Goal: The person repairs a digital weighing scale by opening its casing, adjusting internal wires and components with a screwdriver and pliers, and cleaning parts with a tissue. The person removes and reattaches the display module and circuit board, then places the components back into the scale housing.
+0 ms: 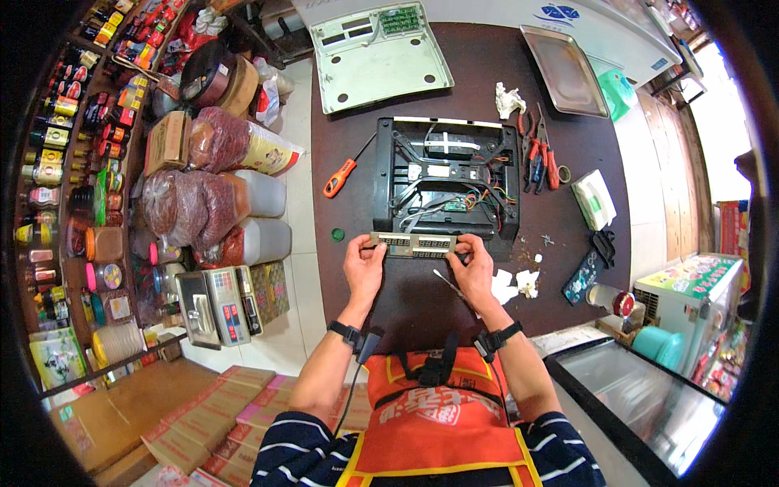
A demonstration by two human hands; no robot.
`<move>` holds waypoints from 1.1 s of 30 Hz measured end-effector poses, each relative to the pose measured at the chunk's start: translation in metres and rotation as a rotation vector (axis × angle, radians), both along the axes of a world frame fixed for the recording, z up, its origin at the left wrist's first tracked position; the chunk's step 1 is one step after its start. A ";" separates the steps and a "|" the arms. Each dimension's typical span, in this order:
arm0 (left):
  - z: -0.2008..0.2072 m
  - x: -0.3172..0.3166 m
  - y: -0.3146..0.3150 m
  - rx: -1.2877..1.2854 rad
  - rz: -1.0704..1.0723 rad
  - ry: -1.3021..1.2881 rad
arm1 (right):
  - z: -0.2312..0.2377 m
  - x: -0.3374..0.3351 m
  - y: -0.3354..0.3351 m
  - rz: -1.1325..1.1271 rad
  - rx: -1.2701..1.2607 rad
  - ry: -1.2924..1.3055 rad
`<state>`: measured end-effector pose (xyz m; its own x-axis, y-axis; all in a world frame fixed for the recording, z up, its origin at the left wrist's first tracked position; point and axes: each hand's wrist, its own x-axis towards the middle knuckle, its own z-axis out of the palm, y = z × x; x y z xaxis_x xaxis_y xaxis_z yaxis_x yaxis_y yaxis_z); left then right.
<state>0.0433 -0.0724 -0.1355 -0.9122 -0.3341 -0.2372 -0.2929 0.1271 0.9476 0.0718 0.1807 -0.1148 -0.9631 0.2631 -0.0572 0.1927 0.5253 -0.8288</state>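
Note:
A long, narrow display circuit board with several digit windows spans the gap between my hands, just at the near edge of the opened black scale base. My left hand pinches its left end; my right hand grips its right end. By the right fingers a thin stick with a pale tip slants down toward the wrist; whether it is held I cannot make out. Inside the base, loose coloured wires and a small green board show. An orange-handled screwdriver lies left of the base.
The scale's white upper housing lies upturned at the far left of the dark table. A metal tray sits far right. Red-handled pliers, crumpled tissue, tape roll and a white packet lie rightward.

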 end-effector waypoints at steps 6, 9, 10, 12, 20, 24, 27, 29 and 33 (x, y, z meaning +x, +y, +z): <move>-0.004 0.000 0.003 -0.026 -0.005 -0.036 | -0.005 -0.003 0.001 -0.059 -0.163 0.015; -0.008 -0.001 0.003 0.012 0.010 -0.025 | -0.006 -0.004 0.002 -0.065 -0.200 -0.032; -0.008 0.000 0.003 0.038 0.010 -0.044 | -0.006 -0.004 0.002 -0.072 -0.215 -0.047; -0.007 0.001 0.003 -0.042 -0.010 -0.039 | -0.007 -0.003 0.002 -0.073 -0.193 -0.046; -0.001 0.016 0.002 -0.025 -0.064 -0.149 | -0.010 0.004 0.012 -0.041 -0.221 -0.097; -0.007 0.020 0.001 0.021 -0.064 -0.081 | -0.006 0.005 0.013 -0.023 -0.213 -0.086; -0.010 0.021 -0.001 0.001 -0.060 -0.015 | -0.001 0.004 0.013 -0.015 -0.162 -0.135; -0.009 0.018 -0.003 -0.002 -0.046 -0.019 | 0.001 0.000 0.011 -0.016 -0.168 -0.083; -0.005 0.002 -0.007 0.072 -0.026 0.026 | 0.003 -0.009 0.008 -0.046 -0.262 -0.085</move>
